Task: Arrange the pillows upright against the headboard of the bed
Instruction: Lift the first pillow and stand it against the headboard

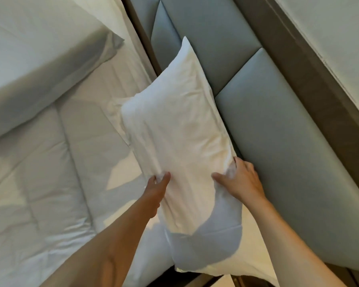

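Note:
A white pillow (180, 129) stands on its long edge beside the padded grey-blue headboard (267, 125), its far corner pointing up along the panels. My left hand (157, 190) grips the pillow's bed-side face, thumb on top and fingers tucked into the fabric. On the headboard side, my right hand (239, 180) clutches the pillow's upper edge with curled fingers. A second white pillow (37, 44) lies at the upper left on the bed, partly cut off by the frame.
The white quilted mattress cover (50, 162) fills the left half. A dark wooden frame (311, 96) runs behind the headboard, with a pale wall (340, 32) beyond. The bed's near edge and a dark gap show at the bottom.

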